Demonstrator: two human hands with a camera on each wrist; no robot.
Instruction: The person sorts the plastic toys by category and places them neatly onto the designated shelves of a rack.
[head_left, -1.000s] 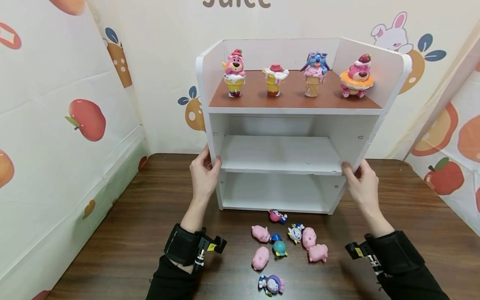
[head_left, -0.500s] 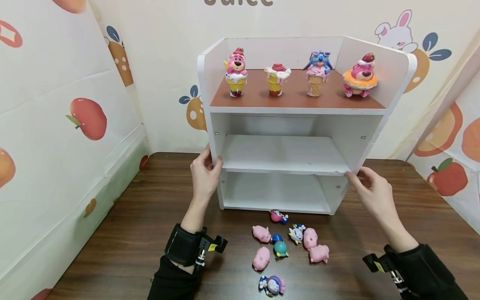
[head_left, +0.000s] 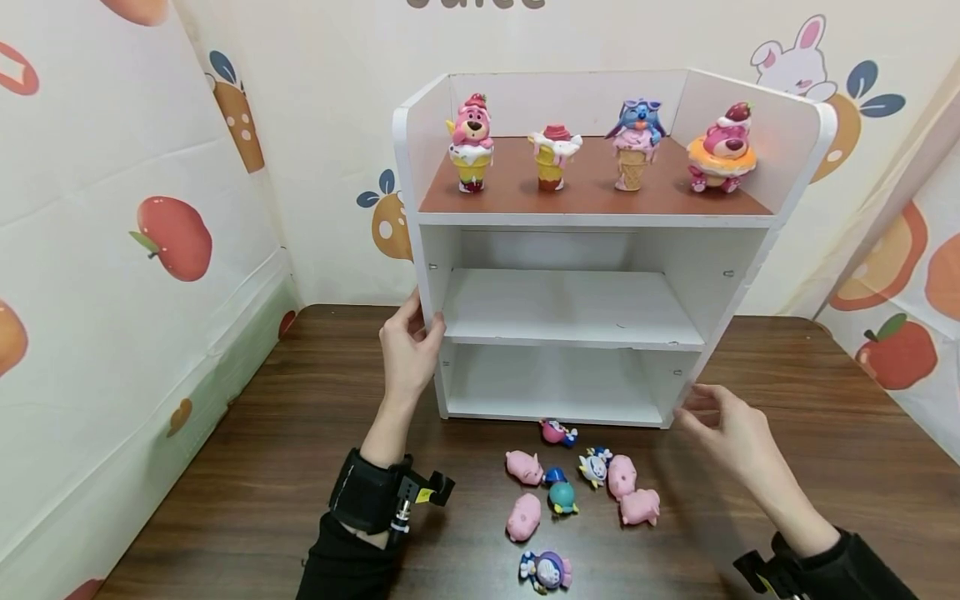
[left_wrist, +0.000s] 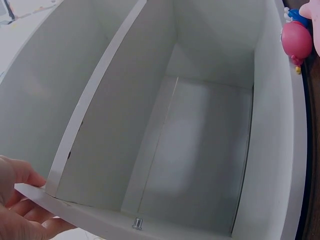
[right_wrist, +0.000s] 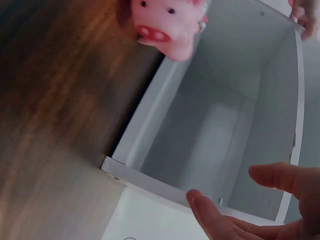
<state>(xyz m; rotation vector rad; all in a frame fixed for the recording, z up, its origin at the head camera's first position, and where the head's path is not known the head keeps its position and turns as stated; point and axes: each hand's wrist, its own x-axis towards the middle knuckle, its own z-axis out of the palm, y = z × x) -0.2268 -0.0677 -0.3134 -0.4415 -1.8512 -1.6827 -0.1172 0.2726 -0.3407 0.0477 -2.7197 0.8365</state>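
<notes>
A white three-tier shelf unit (head_left: pixel 573 342) stands on the table, with a brown top board. My left hand (head_left: pixel 408 354) grips its left side panel near the middle shelf. In the left wrist view, the thumb of that hand (left_wrist: pixel 20 212) lies inside the panel and the fingers outside. My right hand (head_left: pixel 727 433) is by the lower right corner of the unit. Seen from the right wrist, its thumb and forefinger are spread apart around the side panel's edge, pinching nothing. The middle shelf and the bottom compartment (right_wrist: pixel 200 135) hold nothing.
Several pink toy pigs (head_left: pixel 523 517) lie before the unit, among small figurines such as a teal one (head_left: pixel 562 497) and a purple one (head_left: pixel 546 571). Along the top board stand a pink bear (head_left: pixel 471 142), an ice cream cone (head_left: pixel 553 158), a blue figure (head_left: pixel 633 146) and a ring-wearing bear (head_left: pixel 722 154).
My right hand has let go of the right side panel and moved down toward the lower corner. The left hand keeps its grip in place. Shelf and toys look unmoved.
</notes>
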